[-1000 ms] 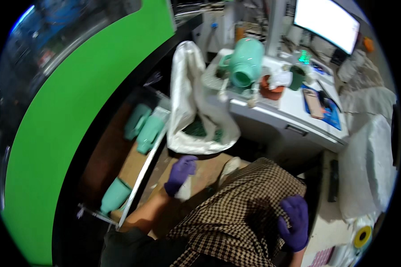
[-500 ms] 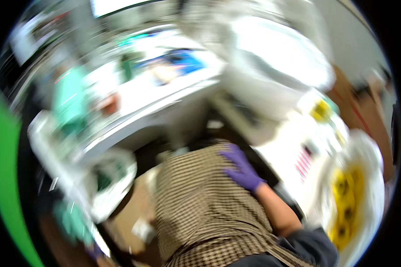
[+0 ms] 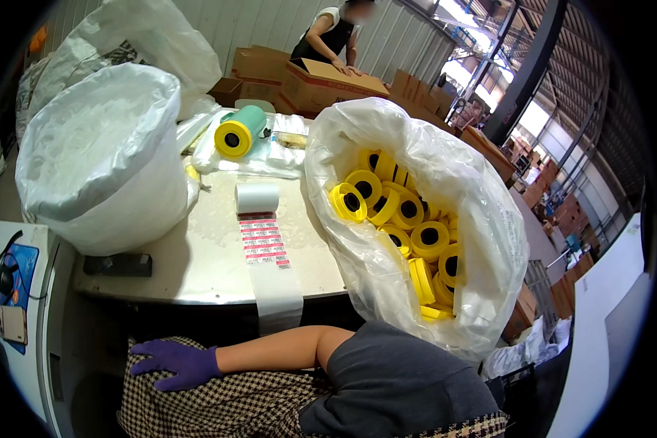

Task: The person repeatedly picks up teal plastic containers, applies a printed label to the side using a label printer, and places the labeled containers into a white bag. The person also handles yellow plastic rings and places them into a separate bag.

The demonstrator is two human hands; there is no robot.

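Observation:
My right hand (image 3: 179,364), in a purple glove, lies with its fingers spread on the checked apron (image 3: 219,409) over my lap and holds nothing. My left hand is out of view. Beyond my forearm, a roll of printed labels (image 3: 257,198) sits on the white table (image 3: 197,274), and its strip runs down over the near edge. To the right stands a large clear plastic bag (image 3: 482,241) containing several yellow round parts with black centres (image 3: 429,237). A green cylinder with a yellow end (image 3: 241,133) rests on plastic packaging at the table's back.
A big white bag (image 3: 102,182) stands at left, near a black block (image 3: 118,265). Farther left are a computer mouse (image 3: 7,281) and a phone (image 3: 12,324) on a desk. A co-worker (image 3: 336,40) leans over a cardboard box (image 3: 328,86) at the back.
My view has swung to the right, from the white desk to the table with labels and yellow parts. My right hand remains flat on the apron.

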